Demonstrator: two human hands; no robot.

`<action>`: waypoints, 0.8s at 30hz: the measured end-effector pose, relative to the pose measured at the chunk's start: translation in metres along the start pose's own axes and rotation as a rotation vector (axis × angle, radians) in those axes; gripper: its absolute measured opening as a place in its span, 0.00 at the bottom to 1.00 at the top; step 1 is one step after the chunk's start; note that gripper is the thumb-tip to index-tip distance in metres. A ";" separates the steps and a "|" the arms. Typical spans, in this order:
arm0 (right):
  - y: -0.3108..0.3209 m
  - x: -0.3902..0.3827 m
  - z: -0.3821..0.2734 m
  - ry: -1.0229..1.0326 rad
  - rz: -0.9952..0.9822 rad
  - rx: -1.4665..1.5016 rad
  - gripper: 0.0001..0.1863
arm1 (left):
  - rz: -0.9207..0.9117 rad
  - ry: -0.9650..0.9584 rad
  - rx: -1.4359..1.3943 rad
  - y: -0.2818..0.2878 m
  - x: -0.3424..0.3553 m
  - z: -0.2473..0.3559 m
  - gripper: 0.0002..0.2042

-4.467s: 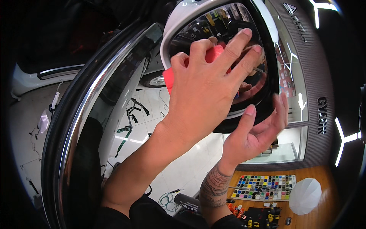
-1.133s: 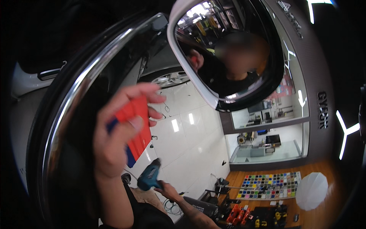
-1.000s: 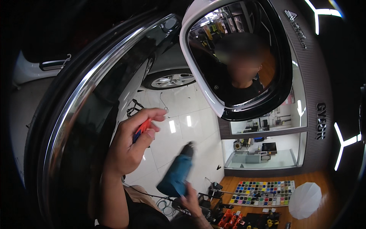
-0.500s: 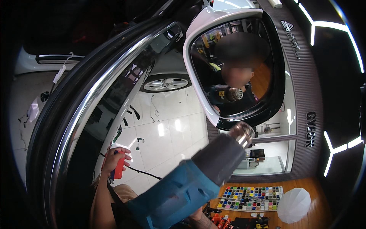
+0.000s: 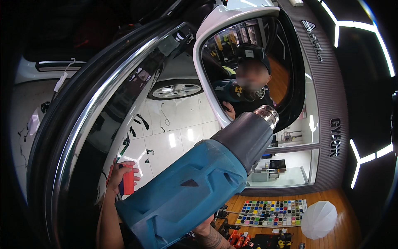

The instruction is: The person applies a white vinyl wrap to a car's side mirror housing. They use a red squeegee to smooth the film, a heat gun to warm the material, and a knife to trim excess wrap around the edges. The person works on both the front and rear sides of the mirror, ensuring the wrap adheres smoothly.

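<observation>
A large teal heat gun (image 5: 182, 186) fills the lower middle, its metal nozzle (image 5: 267, 114) pointed toward a white side mirror (image 5: 199, 62). My right hand (image 5: 203, 226) grips it underneath, mostly hidden by its body. Down at the left, my left hand (image 5: 119, 172) has its fingers curled over a red and dark blue squeegee (image 5: 127, 184) beside the car door (image 5: 68, 155). The mirror glass (image 5: 224, 54) reflects a person and part of the tool; whether the nozzle touches the mirror I cannot tell.
A car wheel (image 5: 174, 89) stands beyond the door, with dark scraps on the white tiled floor (image 5: 168, 137). At the lower right a colour swatch board (image 5: 269, 211), power tools (image 5: 282, 240) and a white umbrella-like light (image 5: 319, 220) sit over wooden flooring. Lit panels line the right.
My right hand has raised the heat gun toward the mirror, where both hands earlier held red material. My left hand, with the squeegee, has dropped down and left to the door.
</observation>
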State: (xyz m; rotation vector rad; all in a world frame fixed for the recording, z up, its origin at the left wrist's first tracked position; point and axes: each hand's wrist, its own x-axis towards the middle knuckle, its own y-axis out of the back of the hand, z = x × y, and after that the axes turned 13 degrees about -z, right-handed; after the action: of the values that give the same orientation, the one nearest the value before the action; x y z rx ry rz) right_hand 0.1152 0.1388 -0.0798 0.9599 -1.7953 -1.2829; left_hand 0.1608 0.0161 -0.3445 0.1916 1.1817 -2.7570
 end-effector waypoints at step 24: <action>0.012 0.014 0.003 0.052 -0.002 -0.040 0.24 | -0.141 -0.043 -0.324 -0.063 -0.004 0.134 0.23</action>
State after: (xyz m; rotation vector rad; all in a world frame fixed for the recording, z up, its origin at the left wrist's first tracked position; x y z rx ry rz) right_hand 0.1039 0.1303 -0.0670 0.9650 -1.7233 -1.2786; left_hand 0.1457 -0.0383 -0.2075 0.0148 1.6627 -2.6154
